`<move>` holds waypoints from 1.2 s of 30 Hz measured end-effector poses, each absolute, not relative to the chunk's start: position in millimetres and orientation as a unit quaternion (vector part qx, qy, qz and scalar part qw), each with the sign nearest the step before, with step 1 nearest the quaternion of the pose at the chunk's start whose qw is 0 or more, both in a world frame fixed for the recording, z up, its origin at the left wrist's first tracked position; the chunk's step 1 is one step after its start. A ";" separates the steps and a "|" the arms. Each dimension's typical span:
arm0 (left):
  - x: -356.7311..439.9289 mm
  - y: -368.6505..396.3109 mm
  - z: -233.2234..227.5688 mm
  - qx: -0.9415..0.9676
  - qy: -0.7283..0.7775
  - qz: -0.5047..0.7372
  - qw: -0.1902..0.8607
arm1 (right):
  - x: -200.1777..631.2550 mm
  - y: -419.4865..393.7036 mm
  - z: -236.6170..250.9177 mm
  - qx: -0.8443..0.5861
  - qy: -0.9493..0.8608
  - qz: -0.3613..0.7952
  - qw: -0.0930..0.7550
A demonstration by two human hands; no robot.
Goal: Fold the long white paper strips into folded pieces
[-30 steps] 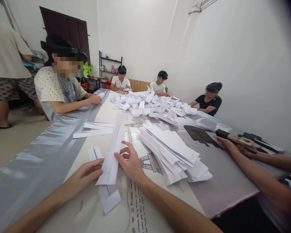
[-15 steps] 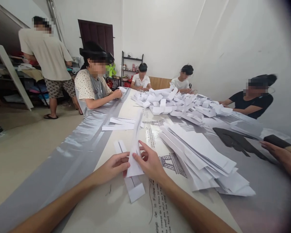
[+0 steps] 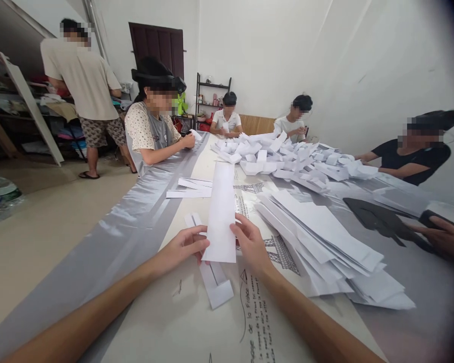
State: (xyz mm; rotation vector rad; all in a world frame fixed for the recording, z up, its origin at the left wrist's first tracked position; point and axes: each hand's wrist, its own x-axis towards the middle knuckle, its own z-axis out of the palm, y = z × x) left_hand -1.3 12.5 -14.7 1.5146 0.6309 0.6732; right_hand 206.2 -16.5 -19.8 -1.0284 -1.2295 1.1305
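A long white paper strip [image 3: 221, 212] is held up in front of me, its flat face toward the camera. My left hand [image 3: 189, 244] pinches its left edge, and my right hand [image 3: 247, 241] grips the right edge with the thumb in front. Beneath it, on the printed tablecloth [image 3: 166, 302], lies a folded white paper piece [image 3: 221, 295] with a slit along its middle, partly covered by the strip. Several narrow paper strips [image 3: 191, 192] rest just beyond my left hand. To the right of my right hand is a stack of white paper sheets [image 3: 321, 237].
A large heap of folded white papers [image 3: 287, 156] covers the far part of the table. Several people sit around it; one [image 3: 151, 126] is at the left side. At the right edge, another person's hand [image 3: 442, 234] holds a dark object. Plastic bottles [image 3: 2, 194] stand on the floor.
The paper strip has been turned and opened out, from a narrow, edge-on shape to a flat face toward me. My hands have spread slightly apart along its edges. The view has shifted left a little.
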 end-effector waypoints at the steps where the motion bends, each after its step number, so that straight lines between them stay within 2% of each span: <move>1: -1.4 12.8 -15.7 0.662 0.273 0.291 0.634 | 205.8 -16.7 -20.8 -0.439 -0.516 0.480 0.558; 8: -1.2 13.6 -21.6 0.656 0.275 0.240 0.660 | 202.6 -18.5 -19.5 -0.393 -0.502 0.519 0.569; 16: -2.3 10.6 -20.9 0.683 0.234 0.228 0.653 | 202.4 -13.3 -25.9 -0.412 -0.566 0.459 0.546; 25: 0.8 8.7 -15.3 0.670 0.217 0.252 0.664 | 203.8 -15.5 -22.1 -0.417 -0.562 0.461 0.545; 36: -1.0 10.9 -16.7 0.692 0.300 0.254 0.605 | 224.1 -6.3 -18.7 -0.411 -0.447 0.474 0.638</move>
